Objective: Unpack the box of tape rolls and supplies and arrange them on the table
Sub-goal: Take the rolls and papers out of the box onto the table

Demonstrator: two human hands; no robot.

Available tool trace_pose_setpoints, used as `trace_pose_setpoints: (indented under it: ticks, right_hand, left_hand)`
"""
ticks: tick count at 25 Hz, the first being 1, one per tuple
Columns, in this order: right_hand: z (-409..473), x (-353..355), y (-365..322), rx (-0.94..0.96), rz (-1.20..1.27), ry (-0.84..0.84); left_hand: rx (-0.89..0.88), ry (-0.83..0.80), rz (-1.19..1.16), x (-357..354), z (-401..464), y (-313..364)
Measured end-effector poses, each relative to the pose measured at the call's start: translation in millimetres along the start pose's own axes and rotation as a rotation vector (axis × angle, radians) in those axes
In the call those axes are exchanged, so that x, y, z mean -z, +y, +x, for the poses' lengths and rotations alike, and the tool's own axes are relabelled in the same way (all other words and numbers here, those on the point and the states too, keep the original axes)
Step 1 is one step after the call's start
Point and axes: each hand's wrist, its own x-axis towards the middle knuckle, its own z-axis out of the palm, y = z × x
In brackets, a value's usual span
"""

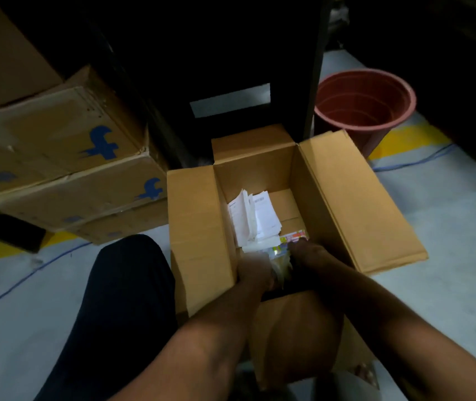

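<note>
Here both hands (pixel 255 273) (pixel 307 254) reach into the open box (pixel 199 227), fingers' grasp hidden by blur

— Can you read anything from here?
— Only a blue "f" logo on the upper stacked box (pixel 54 134), and the same mark on the lower stacked box (pixel 86 198).
— What about the paper slips (pixel 255 218) in the open box (pixel 199 227)?
— They carry print, but it is too small and blurred to read. The colourful label (pixel 294 237) too.

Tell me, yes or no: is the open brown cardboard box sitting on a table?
No, the open brown cardboard box stands on the pale grey floor, beside a reddish-brown plastic bucket.
</note>
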Motion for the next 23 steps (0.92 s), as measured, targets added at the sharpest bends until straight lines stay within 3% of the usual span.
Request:
trace_pose_setpoints:
  ticks: [2, 4, 6, 10, 13, 23]
  right_hand:
    - [3, -3, -2, 0.111, -0.276, -0.119]
    - [8, -5, 2, -0.012, -0.254, -0.069]
    - [14, -15, 6, -0.039, -0.169, -0.012]
    - [8, -20, 8, -0.047, -0.291, 0.015]
    - [13, -19, 7, -0.065, -0.252, -0.003]
    - [15, 43, -1, 0.124, -0.495, 0.037]
  left_hand:
    - [0.008, -0.005, -0.016, -4, 4, -1]
    - [0.003, 0.009, 0.002, -2, 5, 0]
    - [0.017, 0.051, 0.001, -4, 5, 1]
    - [0.023, 0.114, 0.044, -11, 5, 5]
    - [0.013, 0.177, 0.022, -8, 3, 3]
    - [0.003, 0.246, -0.132, 37, -7, -4]
